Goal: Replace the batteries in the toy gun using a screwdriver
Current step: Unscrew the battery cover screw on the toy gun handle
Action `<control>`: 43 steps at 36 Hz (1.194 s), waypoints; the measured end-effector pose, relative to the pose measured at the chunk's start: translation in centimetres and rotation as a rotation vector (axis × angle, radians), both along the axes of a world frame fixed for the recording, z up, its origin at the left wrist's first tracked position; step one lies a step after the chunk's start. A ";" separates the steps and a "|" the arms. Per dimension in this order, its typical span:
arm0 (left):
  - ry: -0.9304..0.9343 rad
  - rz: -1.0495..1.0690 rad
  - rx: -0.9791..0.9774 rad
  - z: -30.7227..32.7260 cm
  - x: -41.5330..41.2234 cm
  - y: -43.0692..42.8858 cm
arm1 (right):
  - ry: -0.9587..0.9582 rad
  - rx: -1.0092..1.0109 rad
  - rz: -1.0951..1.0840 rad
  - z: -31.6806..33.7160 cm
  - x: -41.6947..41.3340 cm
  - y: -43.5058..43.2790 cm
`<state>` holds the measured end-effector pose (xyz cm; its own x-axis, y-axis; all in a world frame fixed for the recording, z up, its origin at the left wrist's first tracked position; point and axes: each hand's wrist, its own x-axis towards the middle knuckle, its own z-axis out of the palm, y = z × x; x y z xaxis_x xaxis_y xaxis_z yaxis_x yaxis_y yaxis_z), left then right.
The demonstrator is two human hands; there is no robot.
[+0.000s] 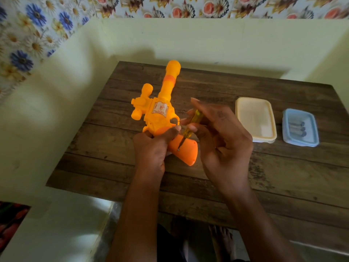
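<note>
- Plainly, the relation that matters is tip to screw: the screwdriver (192, 125) slants down and to the left from the right hand (224, 140), and its metal tip sits at the small screw (178, 149) on the orange grip (187, 154) of the toy gun (160, 110).
- The right hand's fingers (198, 104) and thumb pinch the yellow handle. The shaft runs from upper right to lower left, crossing the grip at an angle.
- The left hand (151, 148) is wrapped round the gun where the grip meets the body, its fingers (170, 132) clamped on it, just beside the screw.
- The gun is held over the table (283, 176), its barrel pointing away from the person and the grip's butt end toward them and to the right.
- The next turn will likely depend on the left hand keeping the grip from twisting. A slanted tip could slip out of the screw head.
- New batteries (298, 128) lie in the blue tub (312, 141), well off to the right and nearer the right hand, with a cream tub (238, 114) in between.
</note>
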<state>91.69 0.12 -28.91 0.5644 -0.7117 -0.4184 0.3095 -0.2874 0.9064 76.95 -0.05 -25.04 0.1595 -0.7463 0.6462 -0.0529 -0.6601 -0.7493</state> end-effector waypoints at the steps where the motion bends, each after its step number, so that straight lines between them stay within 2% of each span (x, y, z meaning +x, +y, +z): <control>1: -0.002 -0.002 0.002 0.0 0.0 0.0 | 0.001 -0.003 -0.006 0.0 0.0 0.0; 7: 0.005 0.026 0.017 0.1 0.0 0.0 | 0.039 -0.095 -0.095 -0.2 -0.2 -0.3; 12: -0.022 0.020 0.019 0.3 0.4 0.1 | 0.228 -0.240 -0.173 -2.1 -0.6 -1.7; 20: 0.102 0.019 -0.029 0.9 1.0 0.5 | 0.518 -0.238 -0.099 -5.5 -0.6 -4.4; 34: 0.073 0.033 -0.041 0.6 1.5 0.7 | 0.739 -0.219 0.004 -6.8 1.4 -6.2; 40: 0.124 0.036 -0.049 0.9 1.4 0.6 | 0.747 -0.165 0.007 -7.1 1.2 -6.2; 43: 0.157 0.004 -0.044 1.0 1.8 0.8 | 0.654 -0.154 -0.048 -6.7 1.2 -6.0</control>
<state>93.51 0.92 -27.94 0.4974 -0.7291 -0.4702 0.4498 -0.2467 0.8584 78.13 -6.03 -31.71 0.5234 -0.6692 0.5275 -0.4953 -0.7427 -0.4506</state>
